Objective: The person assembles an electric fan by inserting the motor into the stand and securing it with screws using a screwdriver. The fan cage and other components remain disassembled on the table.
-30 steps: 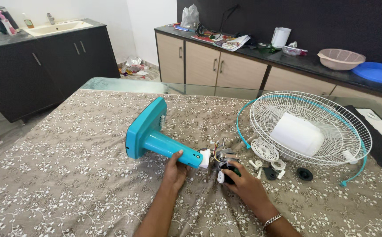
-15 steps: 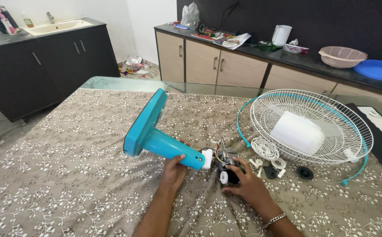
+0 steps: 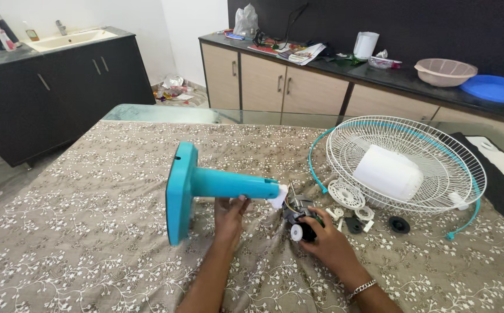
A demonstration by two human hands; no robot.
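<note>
Disassembled pedestal-type fan on cloth-covered surface [image 3: 89, 243], head view. Change vs. half a second earlier: teal stand [image 3: 205, 188] has been swung from a steep tilt, base plate up and away, to near-horizontal, base plate now on edge with its lower rim at or touching the cloth, column pointing right; left hand [image 3: 228, 211] has shifted from on top of the column to beneath it, fingers curled up around its underside nr. the white end fitting [image 3: 278, 196]; right hand [image 3: 321, 235] has stayed put, closed over the motor unit [image 3: 299, 215], which lies on the cloth just beside the column end. Judged: column end and motor now roughly in line, wires btwn. them (colours hard to make out at this res.), so work at the joint is in hand, not done.

Count, approx. where small: 1 teal stand; 1 motor unit; 1 white wire guard [image 3: 405, 165] w/ teal rim, lying flat at right; 1 white rounded cover [image 3: 388, 173] resting in the guard; 1 white slotted disc [image 3: 346, 194] just beside the guard; 2 black round parts [image 3: 398, 224] nr. guard's front edge, plus a few small white bits btwn. disc and motor, prob. 3 or 4; both hands occupied, neither open.
</note>
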